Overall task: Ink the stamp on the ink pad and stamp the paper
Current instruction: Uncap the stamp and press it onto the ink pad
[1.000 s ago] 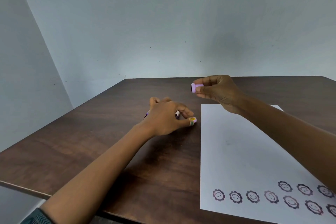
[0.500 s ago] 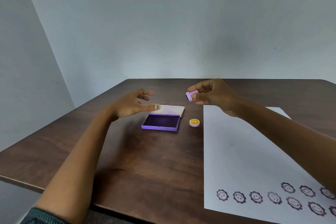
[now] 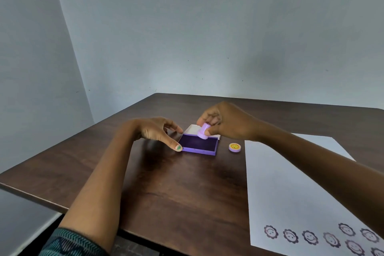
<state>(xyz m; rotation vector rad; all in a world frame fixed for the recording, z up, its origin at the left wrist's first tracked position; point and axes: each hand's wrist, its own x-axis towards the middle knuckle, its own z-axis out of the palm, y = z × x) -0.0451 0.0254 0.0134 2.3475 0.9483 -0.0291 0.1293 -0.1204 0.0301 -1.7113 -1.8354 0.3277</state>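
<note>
Our right hand (image 3: 226, 124) has come down from mid-air and now pinches the lilac stamp (image 3: 203, 131), tilted, its face on the far edge of the ink pad (image 3: 198, 144). Our left hand (image 3: 154, 131), fingers spread, has dropped to touch the pad's left rim. At 3 o'clock of the pad lie a cap (image 3: 234, 147) and the paper (image 3: 291, 183) on the counter (image 3: 176, 189).

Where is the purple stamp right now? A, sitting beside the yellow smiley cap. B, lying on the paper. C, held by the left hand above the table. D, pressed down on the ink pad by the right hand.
D: the right hand holds the purple stamp with its base on the open ink pad.
</note>
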